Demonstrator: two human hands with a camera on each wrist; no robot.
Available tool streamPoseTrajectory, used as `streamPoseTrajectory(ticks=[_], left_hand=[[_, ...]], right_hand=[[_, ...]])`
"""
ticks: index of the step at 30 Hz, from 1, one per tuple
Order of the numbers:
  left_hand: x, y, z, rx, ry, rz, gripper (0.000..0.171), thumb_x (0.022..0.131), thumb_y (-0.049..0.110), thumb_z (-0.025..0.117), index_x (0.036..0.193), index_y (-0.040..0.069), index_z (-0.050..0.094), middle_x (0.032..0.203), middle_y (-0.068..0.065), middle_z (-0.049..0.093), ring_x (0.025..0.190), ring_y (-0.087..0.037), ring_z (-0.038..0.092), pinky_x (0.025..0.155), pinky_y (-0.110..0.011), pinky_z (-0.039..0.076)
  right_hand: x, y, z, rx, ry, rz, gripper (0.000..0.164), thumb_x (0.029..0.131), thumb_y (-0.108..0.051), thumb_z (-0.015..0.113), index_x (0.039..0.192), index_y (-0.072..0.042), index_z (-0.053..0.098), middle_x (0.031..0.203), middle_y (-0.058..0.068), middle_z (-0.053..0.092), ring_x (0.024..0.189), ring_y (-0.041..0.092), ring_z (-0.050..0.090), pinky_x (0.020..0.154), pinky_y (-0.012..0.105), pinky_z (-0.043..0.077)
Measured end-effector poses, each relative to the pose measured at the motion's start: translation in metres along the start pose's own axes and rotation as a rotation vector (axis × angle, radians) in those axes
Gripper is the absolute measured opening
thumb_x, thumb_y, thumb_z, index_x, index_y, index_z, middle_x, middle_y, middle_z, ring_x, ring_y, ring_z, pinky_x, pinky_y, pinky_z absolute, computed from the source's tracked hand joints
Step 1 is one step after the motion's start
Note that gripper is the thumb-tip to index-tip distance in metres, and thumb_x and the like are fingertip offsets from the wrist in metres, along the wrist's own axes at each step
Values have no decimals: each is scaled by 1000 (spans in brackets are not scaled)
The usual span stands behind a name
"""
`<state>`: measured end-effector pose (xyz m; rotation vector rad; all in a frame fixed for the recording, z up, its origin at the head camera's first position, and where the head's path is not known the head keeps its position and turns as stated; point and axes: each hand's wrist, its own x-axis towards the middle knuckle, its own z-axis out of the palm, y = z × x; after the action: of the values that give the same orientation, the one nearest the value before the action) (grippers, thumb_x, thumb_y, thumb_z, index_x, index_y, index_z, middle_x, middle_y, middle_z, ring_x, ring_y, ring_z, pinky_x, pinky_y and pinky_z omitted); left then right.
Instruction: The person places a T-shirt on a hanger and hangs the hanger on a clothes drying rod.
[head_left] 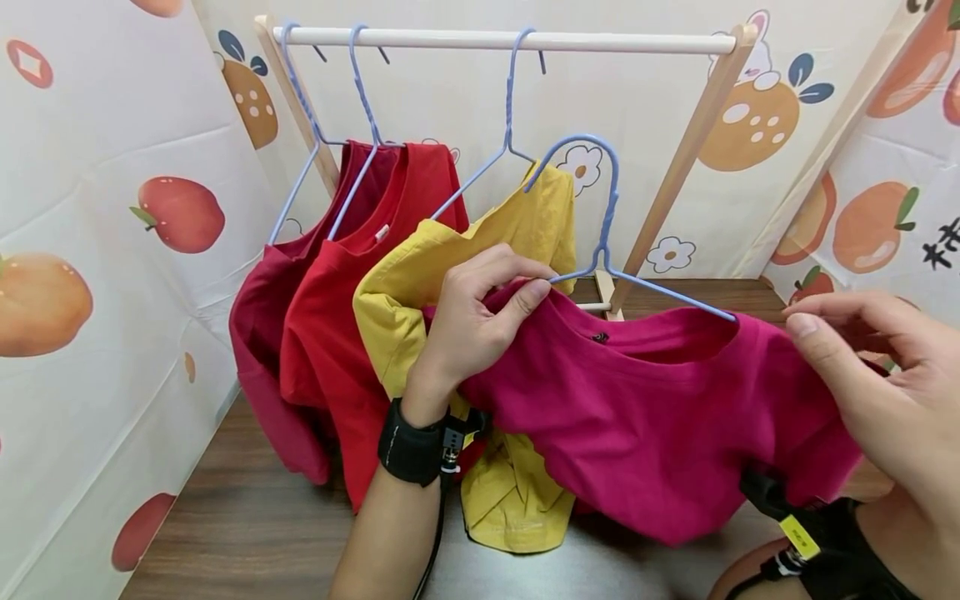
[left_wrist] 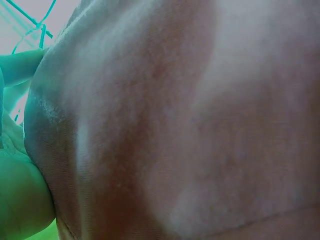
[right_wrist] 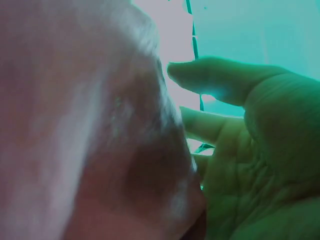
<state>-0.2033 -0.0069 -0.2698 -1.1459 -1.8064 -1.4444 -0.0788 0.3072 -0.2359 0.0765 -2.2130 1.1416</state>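
Observation:
A magenta T-shirt is spread on a blue wire hanger, whose hook stands free in front of the rack bar. My left hand pinches the shirt's left shoulder by the neckline, thumb in front, beside the hanger's arm. At the opposite shoulder, my right hand has its thumb and fingers extended and apart. In the right wrist view, the thumb stands off the cloth, and the other fingers lie partly behind the shirt. Blurred shirt cloth fills most of the left wrist view.
A rack with a white bar and wooden legs stands behind. On it hang a dark red shirt, a red shirt and a yellow shirt, on blue hangers. Beneath is a dark wood-grain tabletop; fruit-printed cloth surrounds it.

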Motion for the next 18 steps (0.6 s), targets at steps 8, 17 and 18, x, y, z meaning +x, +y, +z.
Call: streamPoseTrajectory(ticks=[8, 17, 18], left_hand=[[-1, 1, 0, 9, 21, 9, 6, 94, 9, 72, 97, 6, 77, 79, -1, 64, 72, -10, 51, 65, -28, 40], [0, 0, 1, 3, -2, 20, 6, 94, 10, 72, 96, 7, 77, 79, 0, 64, 71, -10, 50, 63, -28, 39], [0, 0, 1, 2, -3, 20, 6, 94, 10, 72, 97, 7, 77, 79, 0, 65, 72, -10, 50, 64, -28, 39]], right_hand=[[-6, -4, -7, -343, -183, 47, 22, 88, -29, 82, 109, -29, 76, 77, -32, 61, 70, -10, 53, 52, 12, 42], [-5, -9, 1, -316, -143, -106, 25, 83, -17, 85, 106, -27, 80, 71, -39, 60, 65, -10, 48, 51, 15, 37], [-5, -9, 1, -314, -134, -110, 24, 83, -17, 86, 105, -26, 81, 71, -40, 59, 64, -10, 47, 51, 15, 37]])
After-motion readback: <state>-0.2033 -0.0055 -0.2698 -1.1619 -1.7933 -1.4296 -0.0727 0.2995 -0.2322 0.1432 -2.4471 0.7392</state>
